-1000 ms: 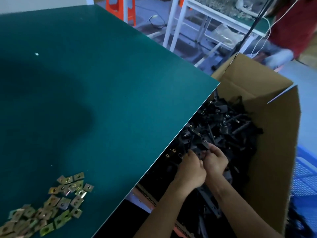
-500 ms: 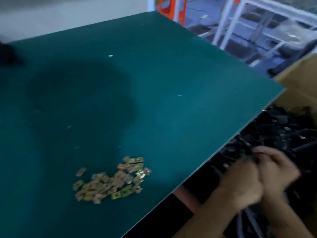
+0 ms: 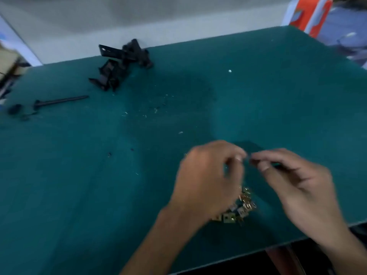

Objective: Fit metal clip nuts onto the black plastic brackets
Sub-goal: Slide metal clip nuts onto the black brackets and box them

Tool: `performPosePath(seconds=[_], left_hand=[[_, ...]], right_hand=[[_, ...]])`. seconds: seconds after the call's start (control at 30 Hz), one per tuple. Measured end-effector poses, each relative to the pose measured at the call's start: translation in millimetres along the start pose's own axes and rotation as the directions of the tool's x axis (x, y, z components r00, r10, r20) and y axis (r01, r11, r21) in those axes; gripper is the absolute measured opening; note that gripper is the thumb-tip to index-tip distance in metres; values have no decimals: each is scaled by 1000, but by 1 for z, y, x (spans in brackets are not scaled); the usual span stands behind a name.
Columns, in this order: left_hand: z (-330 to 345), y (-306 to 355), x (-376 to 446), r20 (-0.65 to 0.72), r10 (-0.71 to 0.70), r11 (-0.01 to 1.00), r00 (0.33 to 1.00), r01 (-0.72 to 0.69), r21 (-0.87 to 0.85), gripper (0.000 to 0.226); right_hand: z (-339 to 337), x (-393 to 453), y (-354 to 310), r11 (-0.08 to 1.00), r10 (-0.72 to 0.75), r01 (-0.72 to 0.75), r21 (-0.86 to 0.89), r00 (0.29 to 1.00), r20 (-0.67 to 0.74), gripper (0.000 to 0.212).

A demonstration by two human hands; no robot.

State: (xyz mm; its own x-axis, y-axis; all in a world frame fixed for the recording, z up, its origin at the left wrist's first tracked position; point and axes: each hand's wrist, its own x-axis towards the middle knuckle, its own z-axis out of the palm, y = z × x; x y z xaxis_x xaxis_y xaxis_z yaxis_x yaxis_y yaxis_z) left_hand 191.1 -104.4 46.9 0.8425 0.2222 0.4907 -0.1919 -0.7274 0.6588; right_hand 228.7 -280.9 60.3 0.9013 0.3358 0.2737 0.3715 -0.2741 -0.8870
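Flat green tabletop (image 3: 79, 175), matte and faintly speckled with pale shavings.

Near the left edge: a small round black part (image 3: 14, 109) and, just beside it, a thin dark rod (image 3: 61, 100) lying flat, pointing toward the far side.

By the far edge, left of middle: a loose heap of black plastic brackets (image 3: 121, 64), angular and hard-edged, one flat strip with a small hole sticking up at a tilt.

Toward the near edge, right of middle: left hand (image 3: 206, 179), blurred, fingers curled inward with thumb and forefinger drawn together; cannot tell whether anything is pinched between them. Half hidden under that hand and touching the tabletop: a small pile of metal clip nuts (image 3: 238, 207), brassy, shiny, squarish folded plates with a hole in each.

Just right of the left hand, fingertips nearly meeting it: right hand (image 3: 297, 187), fingers bent, thumb and forefinger closed on a dark flat piece (image 3: 249, 148) that looks like a bracket, blurred against the green and held above the tabletop.

Beyond the far right corner: an orange and white frame (image 3: 309, 12), smeared by motion.
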Motion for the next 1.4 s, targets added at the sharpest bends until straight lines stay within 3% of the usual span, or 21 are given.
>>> performPosePath(seconds=[0.03, 0.13, 0.33, 0.5, 0.6, 0.67, 0.77, 0.87, 0.97, 1.03, 1.1, 1.2, 1.3, 1.4], left_hand=[[-29, -9, 19, 18, -69, 996, 997, 70, -57, 20], [-53, -69, 43, -180, -284, 956, 942, 293, 25, 21], [-53, -119, 59, -394, -427, 888, 814, 461, -10, 13], [-48, -122, 60, -410, -449, 857, 794, 512, 52, 20], [-50, -125, 60, -432, -498, 814, 752, 577, 65, 21], [-49, -128, 60, -425, -513, 810, 746, 584, 48, 22], [-50, -133, 58, -408, -519, 814, 751, 580, 32, 24], [-50, -135, 60, -412, -528, 814, 742, 581, 3, 21], [-51, -135, 63, -409, -548, 805, 730, 592, -23, 20], [-51, -135, 63, -410, -548, 806, 729, 592, -24, 22], [-50, -134, 61, -415, -535, 815, 736, 579, -23, 23], [-50, -130, 60, -411, -476, 845, 778, 534, 33, 28], [-49, -123, 60, -432, -312, 897, 846, 412, 159, 39], [-42, -116, 55, -386, -141, 882, 912, 292, 369, 60]], right_hand=[[10, 12, 2, 1000, -3, 4, -10, 999, 48, 19], [40, 59, 9, 998, 30, -21, -51, 982, 185, 19], [147, 163, -1, 967, -108, 177, -183, 937, 333, 17], [251, 235, -34, 950, -190, 268, -160, 903, 385, 15], [310, 264, -50, 922, -139, 273, -274, 895, 424, 51], [338, 275, -55, 884, -69, 261, -389, 894, 442, 64], [358, 284, -57, 876, -5, 202, -438, 912, 410, 38], [353, 290, -54, 932, 33, 76, -355, 955, 293, 23], [325, 289, -49, 958, 3, 65, -280, 972, 236, 43], [295, 285, -41, 896, -102, 197, -398, 963, 249, 59], [261, 275, -33, 755, -196, 307, -579, 949, 248, 63], [210, 253, -20, 648, -279, 340, -682, 939, 203, 43], [164, 223, -10, 734, -264, 316, -601, 948, 177, 26], [136, 188, -1, 852, -236, 333, -404, 933, 272, 22]])
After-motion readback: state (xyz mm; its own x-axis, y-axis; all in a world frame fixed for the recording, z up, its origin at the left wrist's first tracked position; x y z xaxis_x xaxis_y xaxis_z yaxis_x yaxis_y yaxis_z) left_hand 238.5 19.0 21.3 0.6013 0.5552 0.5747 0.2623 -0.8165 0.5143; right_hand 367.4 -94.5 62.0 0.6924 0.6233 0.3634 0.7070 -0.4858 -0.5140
